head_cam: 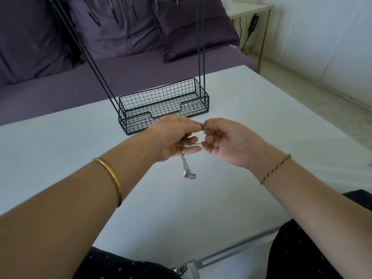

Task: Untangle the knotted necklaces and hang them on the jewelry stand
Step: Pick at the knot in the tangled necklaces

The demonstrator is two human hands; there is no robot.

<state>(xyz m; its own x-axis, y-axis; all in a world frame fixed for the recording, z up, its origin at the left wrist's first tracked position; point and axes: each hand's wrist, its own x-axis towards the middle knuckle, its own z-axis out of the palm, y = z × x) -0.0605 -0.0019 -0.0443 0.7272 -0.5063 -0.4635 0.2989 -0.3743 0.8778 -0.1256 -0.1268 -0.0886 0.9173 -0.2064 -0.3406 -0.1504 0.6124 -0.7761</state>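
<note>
Two hands meet above the middle of the white table [60,148], just in front of the jewelry stand [163,105]. The left hand [177,137] and the right hand [231,143] each have fingers curled, pinching the knotted necklaces [186,166] between thumb and fingertips, so that the fingertips of both almost touch. A short stretch of chain runs taut between them. The rest of the tangle hangs down from the left hand, with a silvery pendant [189,175] at its lower end, close above the table. The stand's black wire basket sits near the far edge of the table, its thin uprights rising out of view. A gold bangle [112,178] circles the left wrist and a twisted cord bracelet [275,168] the right. Beyond the far edge lies a purple sofa [60,91] with cushions [191,27].
</note>
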